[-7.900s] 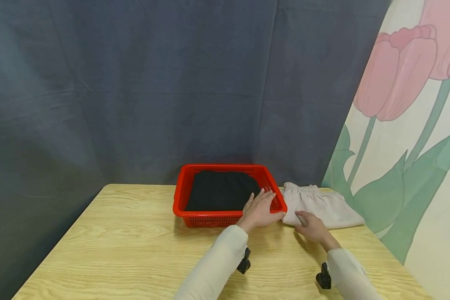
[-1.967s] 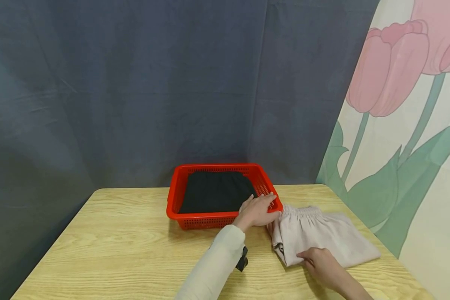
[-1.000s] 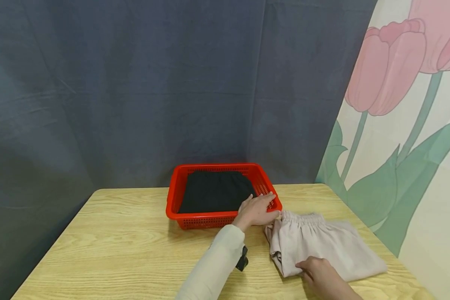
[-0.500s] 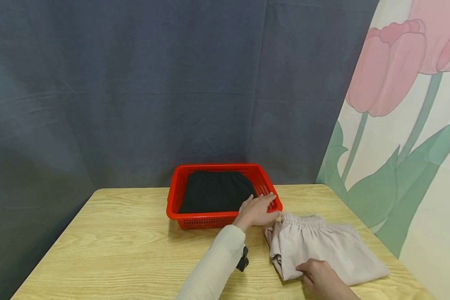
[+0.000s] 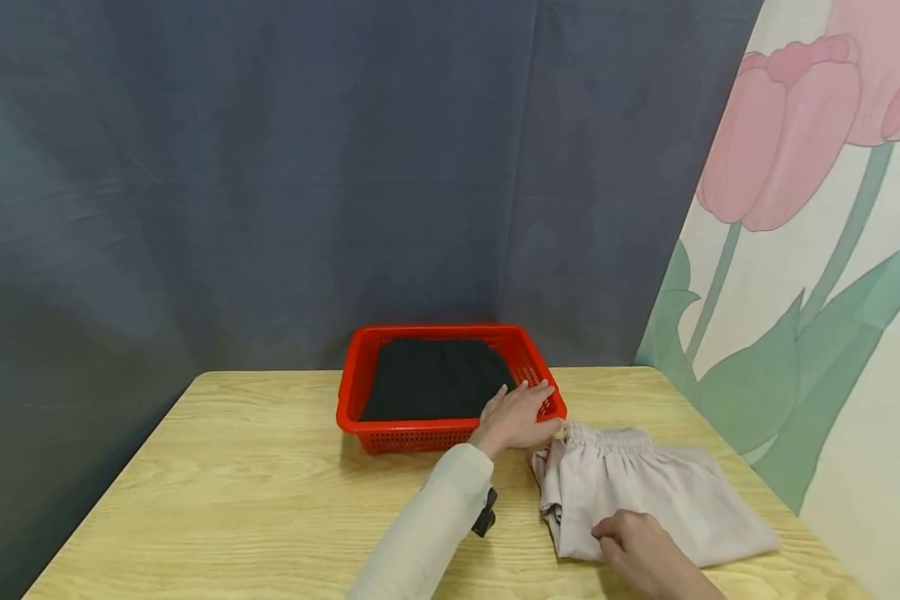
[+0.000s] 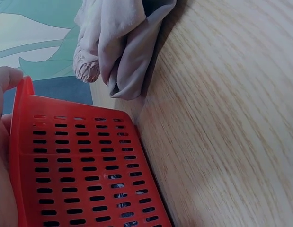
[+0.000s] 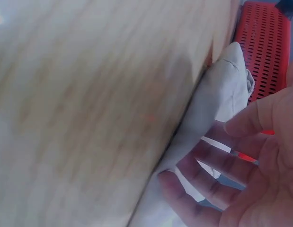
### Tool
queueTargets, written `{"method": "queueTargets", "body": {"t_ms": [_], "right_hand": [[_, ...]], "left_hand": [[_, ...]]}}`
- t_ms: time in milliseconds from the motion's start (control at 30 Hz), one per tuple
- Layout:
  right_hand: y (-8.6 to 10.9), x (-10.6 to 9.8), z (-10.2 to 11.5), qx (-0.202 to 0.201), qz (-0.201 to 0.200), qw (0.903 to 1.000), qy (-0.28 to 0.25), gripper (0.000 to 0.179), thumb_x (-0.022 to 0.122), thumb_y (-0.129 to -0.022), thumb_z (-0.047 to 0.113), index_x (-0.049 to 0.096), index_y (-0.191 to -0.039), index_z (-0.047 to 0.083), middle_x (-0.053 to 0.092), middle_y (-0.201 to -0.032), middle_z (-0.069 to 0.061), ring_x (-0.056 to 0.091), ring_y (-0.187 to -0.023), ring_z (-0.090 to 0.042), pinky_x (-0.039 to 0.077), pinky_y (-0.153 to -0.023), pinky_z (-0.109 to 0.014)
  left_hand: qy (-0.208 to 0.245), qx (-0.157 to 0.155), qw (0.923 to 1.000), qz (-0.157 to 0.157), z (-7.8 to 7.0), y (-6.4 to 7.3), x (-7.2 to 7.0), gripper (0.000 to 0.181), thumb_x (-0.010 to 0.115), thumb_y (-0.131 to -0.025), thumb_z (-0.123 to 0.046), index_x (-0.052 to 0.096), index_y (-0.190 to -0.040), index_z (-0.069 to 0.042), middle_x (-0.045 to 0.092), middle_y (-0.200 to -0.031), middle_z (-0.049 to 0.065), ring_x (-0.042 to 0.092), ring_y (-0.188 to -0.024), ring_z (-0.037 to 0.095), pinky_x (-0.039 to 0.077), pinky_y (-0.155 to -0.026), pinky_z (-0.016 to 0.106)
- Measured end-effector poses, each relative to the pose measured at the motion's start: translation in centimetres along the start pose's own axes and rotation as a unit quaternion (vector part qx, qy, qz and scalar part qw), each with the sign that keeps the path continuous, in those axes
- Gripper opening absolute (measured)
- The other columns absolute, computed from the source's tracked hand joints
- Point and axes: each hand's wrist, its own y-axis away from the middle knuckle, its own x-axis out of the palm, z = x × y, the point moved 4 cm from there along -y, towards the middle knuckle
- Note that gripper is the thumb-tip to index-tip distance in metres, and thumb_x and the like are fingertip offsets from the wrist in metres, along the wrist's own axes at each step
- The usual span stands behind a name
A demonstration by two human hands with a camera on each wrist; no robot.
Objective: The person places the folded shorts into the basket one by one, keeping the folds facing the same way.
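Note:
A red perforated plastic basket [image 5: 412, 437] stands toward the back of the table, with a folded black cloth [image 5: 438, 379] lying inside. My left hand [image 5: 516, 421] grips its near right corner; in the left wrist view the thumb is over the rim and a finger shows behind it. To the right lies a pale pink folded garment [image 5: 660, 492] with a gathered elastic waistband, its waist end close to the basket. My right hand [image 5: 641, 542] is at the garment's near edge. The right wrist view shows its bent fingers [image 7: 210, 182] spread apart, tips touching the cloth.
The pale wooden table [image 5: 255, 492] runs beneath everything. A dark grey-blue curtain [image 5: 270, 183] hangs right behind the basket, and a wall painted with tulips [image 5: 870, 350] borders the right side. A black wrist camera mount [image 5: 484, 514] sits under the left wrist.
Since several seconds ago, the right hand has drawn the garment toward the near edge of the table. In the last half second its fingers loosened from the cloth. The left hand stays on the basket.

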Motion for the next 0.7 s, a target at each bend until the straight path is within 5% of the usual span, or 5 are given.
{"method": "queueTargets", "body": {"t_ms": [233, 433, 700], "right_hand": [[-0.3, -0.3, -0.2, 0.008, 0.012, 0.9999, 0.001, 0.013, 0.063, -0.084, 0.004, 0.075, -0.087, 0.008, 0.068, -0.085, 0.002, 0.064, -0.077, -0.017, 0.052, -0.066, -0.032], [-0.7, -0.4, -0.2, 0.003, 0.01, 0.9999, 0.001, 0.011, 0.065, -0.083, 0.006, 0.075, -0.085, 0.011, 0.068, -0.084, 0.002, 0.061, -0.075, -0.011, 0.05, -0.065, -0.031], [-0.7, -0.4, -0.5, 0.003, 0.006, 1.0, -0.002, 0.01, 0.066, -0.082, 0.007, 0.074, -0.082, 0.014, 0.067, -0.081, 0.005, 0.053, -0.069, -0.003, 0.047, -0.061, -0.027]], "left_hand": [[0.008, 0.005, 0.9998, -0.018, -0.2, -0.1, 0.0, 0.061, 0.052, -0.094, -0.051, 0.042, -0.148, -0.026, 0.034, -0.151, -0.012, 0.029, -0.139, 0.008, 0.014, -0.115, 0.038], [0.048, 0.001, 0.9962, -0.072, 0.4, 0.2, -0.6, 0.058, 0.061, -0.092, -0.048, 0.05, -0.143, -0.022, 0.041, -0.148, -0.007, 0.037, -0.135, 0.009, 0.017, -0.114, 0.036], [0.196, 0.037, 0.9633, -0.179, 0.9, 0.8, -2.2, 0.045, 0.065, -0.093, -0.029, 0.058, -0.134, -0.011, 0.055, -0.134, 0.002, 0.049, -0.123, 0.019, 0.043, -0.098, 0.031]]}}
